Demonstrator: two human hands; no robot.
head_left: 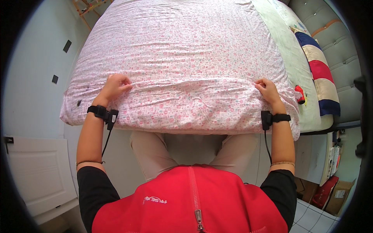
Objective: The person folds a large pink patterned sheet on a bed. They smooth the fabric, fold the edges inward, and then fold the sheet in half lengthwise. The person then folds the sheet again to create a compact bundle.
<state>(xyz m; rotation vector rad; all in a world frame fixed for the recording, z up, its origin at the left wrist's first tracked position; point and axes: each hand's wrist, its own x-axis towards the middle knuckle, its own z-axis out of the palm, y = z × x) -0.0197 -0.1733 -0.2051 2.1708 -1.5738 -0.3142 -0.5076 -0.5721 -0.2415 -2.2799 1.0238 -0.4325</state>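
A pink floral cloth cover [180,58], wrinkled in places, lies over most of the bed. My left hand [118,85] pinches a raised fold of it between thumb and fingers, towards the left side. Near the right side, my right hand [265,88] pinches the same fold. Between both hands the fold runs across the cover, close to the bed's near edge. A pale green sheet [294,70] shows along the right of the cover. On that sheet, right of my right hand, lies a small red object [299,94] with something yellow-green beside it.
A striped cushion [317,70] leans along the grey padded headboard [339,52] at the right, below a light pillow [288,16]. At lower right are a shelf with books [333,160] and a cardboard box [339,195]. A white door panel [40,171] stands at left.
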